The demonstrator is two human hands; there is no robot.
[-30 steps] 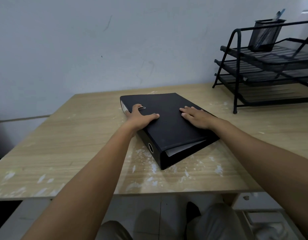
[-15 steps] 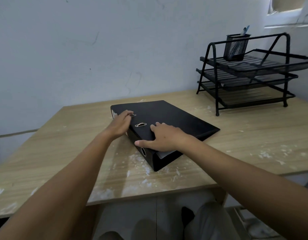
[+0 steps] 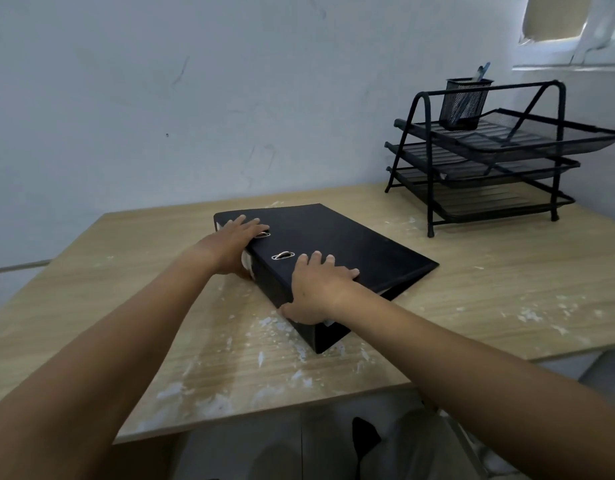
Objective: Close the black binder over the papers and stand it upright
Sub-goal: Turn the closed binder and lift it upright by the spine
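Observation:
The black binder lies closed and flat on the wooden table, spine toward me, with white paper edges showing at its near end. My left hand grips the far end of the spine, fingers over the cover and thumb side down the spine. My right hand grips the near end of the spine, fingers spread on the cover and thumb wrapped down the spine's side.
A black three-tier wire tray rack stands at the back right of the table, with a mesh pen cup on its top tier. A pale wall runs behind the table. White flecks mark the tabletop near the front edge.
My right hand moved from the cover's right side to the near end of the spine and wrapped around it. My left hand slid toward the far spine corner. The view shifted left.

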